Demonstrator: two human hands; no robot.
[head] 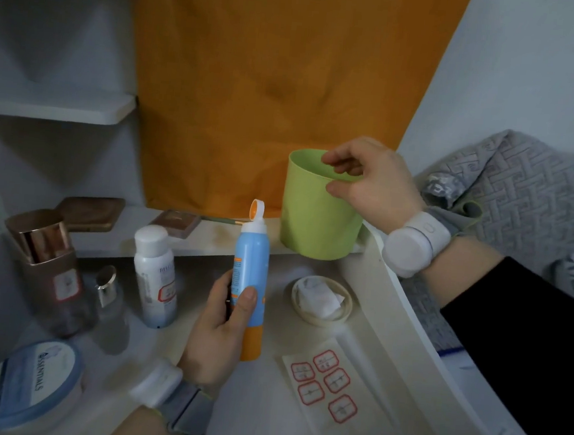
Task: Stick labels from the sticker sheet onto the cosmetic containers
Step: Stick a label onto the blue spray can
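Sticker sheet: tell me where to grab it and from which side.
Take the sticker sheet by its bare near-right margin, coming from the right with the right hand. It lies flat on the white tray, so slide a fingertip under the edge; the red-bordered labels fill the middle, and the left hand holds the blue bottle.

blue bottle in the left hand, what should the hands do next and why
Probably the right hand lets go of the green cup and reaches to the sticker sheet: the blue bottle shows no red-bordered label, and five remain on the sheet.
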